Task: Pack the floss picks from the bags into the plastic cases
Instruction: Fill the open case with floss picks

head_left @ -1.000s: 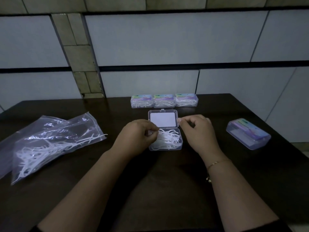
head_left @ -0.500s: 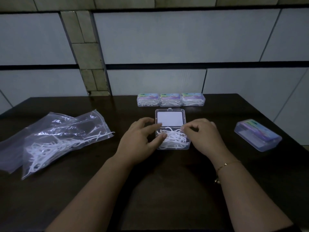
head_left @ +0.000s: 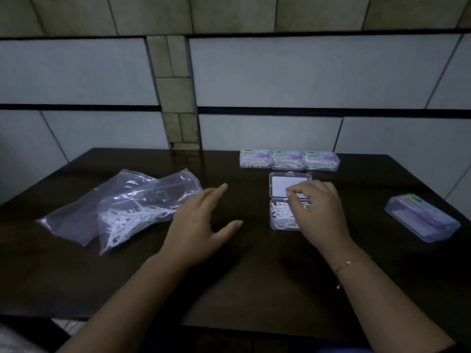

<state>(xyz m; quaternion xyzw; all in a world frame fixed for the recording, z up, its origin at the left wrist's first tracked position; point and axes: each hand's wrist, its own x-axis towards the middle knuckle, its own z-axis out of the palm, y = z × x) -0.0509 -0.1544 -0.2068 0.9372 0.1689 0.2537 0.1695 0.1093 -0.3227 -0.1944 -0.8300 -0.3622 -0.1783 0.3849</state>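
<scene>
three closed plastic cases filled with white floss picks stand side by side in a row at the far edge of the dark table, close to the tiled wall. just in front of that row lies an open case, its lid folded back flat toward the row and its tray holding a loose heap of white floss picks. the right hand sits over the right part of this case with its fingers curled and the fingertips drawn together above the hinge line — whether they pinch a pick there i cannot tell, the spot is too dim and blurred. a thin bracelet circles that wrist.

the left hand is well apart from the open case, held above the table between the case and the bags, released, its fingers straight and spread and the thumb out to the side; it holds nothing. its fingertips point toward the mouth of the nearer clear bag, which lies flat and has a tangle of white picks inside. a second clear bag lies partly under it on the left — its contents are hard to make out.

off to the right, near the table's edge and set at an angle, lies one more closed case with a coloured label on its lid.
</scene>
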